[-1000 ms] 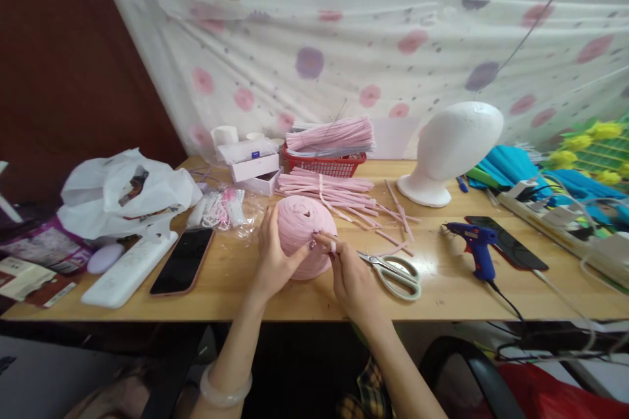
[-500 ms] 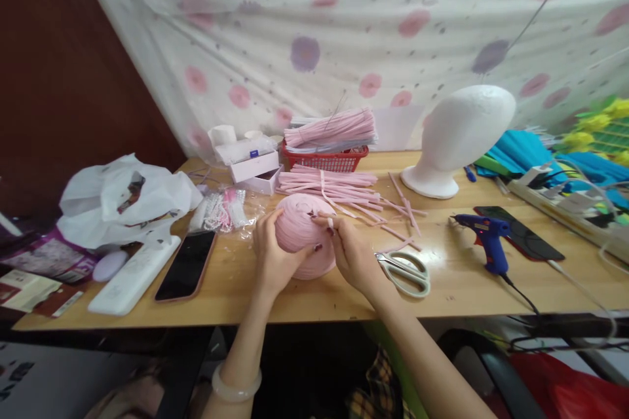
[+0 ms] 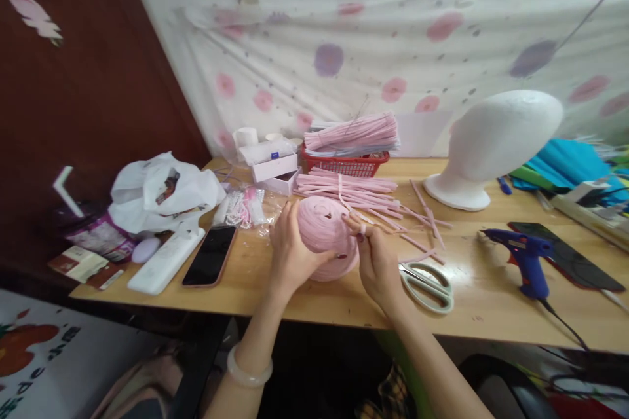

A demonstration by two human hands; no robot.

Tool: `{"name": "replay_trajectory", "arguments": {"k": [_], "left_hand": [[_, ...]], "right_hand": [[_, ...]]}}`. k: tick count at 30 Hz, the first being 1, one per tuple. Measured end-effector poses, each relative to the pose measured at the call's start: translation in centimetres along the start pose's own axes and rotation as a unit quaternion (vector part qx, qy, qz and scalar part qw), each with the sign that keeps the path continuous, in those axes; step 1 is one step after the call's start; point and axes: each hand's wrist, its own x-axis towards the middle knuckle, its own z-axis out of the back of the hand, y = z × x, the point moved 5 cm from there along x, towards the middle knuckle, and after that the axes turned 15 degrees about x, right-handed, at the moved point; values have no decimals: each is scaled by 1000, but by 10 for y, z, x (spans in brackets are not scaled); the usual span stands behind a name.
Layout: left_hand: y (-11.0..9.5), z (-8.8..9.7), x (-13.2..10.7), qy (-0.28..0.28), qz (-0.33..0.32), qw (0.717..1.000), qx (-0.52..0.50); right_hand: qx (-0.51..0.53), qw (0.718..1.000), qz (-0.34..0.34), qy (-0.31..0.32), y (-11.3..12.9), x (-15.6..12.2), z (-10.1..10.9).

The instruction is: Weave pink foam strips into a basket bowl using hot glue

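A pink, rounded piece of coiled strips [image 3: 319,229], with a small hole on top and a wider rim below, stands at the desk's front. My left hand [image 3: 292,252] is wrapped round its left side, the thumb lying across the front. At its right side my right hand [image 3: 376,258] is closed in a pinch, fingertips against the coils; what sits between them is hidden. A white band circles one right finger. Right beside that hand lie scissors with pale handles [image 3: 445,291]. Pink fuzzy stems [image 3: 354,190] lie bundled just behind the coiled piece.
A white foam head [image 3: 496,144] stands back right. A blue glue gun [image 3: 525,255] with its cord and a dark phone [image 3: 570,255] are at right. Left are another phone [image 3: 209,255], a white plastic bag [image 3: 162,193] and bead packets [image 3: 240,206]. A red basket [image 3: 346,165] holds more stems.
My right fingers have gone from the hole on top to the right side of the coiled piece. My left hand keeps its hold. The camera view has turned left.
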Motion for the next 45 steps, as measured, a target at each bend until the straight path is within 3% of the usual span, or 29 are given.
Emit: {"name": "replay_trajectory", "arguments": {"k": [6, 15, 20, 26, 29, 33, 35, 38, 41, 45], "left_hand": [[-1, -16, 3, 3, 4, 1000, -15], [-1, -5, 15, 30, 2, 999, -40], [13, 1, 9, 63, 0, 993, -101], [14, -9, 2, 66, 55, 983, -165], [17, -9, -1, 63, 112, 967, -218], [38, 3, -40, 27, 292, 910, -293], [42, 4, -70, 35, 380, 855, -352], [32, 0, -100, 75, 444, 772, -449], [22, -4, -100, 78, 467, 722, -504], [17, -8, -68, 55, 445, 701, -555]], "right_hand": [[9, 999, -32, 26, -10, 7, -2], [29, 998, -49, 19, -9, 9, -1], [39, 997, -65, -33, -4, 3, 7], [50, 994, -79, -55, 0, -8, 3], [49, 994, -79, -51, 5, -3, 8], [48, 996, -62, -44, 11, 11, 10], [53, 996, -58, -43, 9, 15, 3], [64, 992, -77, -76, 0, 16, -11], [78, 985, -101, -116, -8, 15, -16], [97, 975, -114, -161, -8, 15, -6]]}}
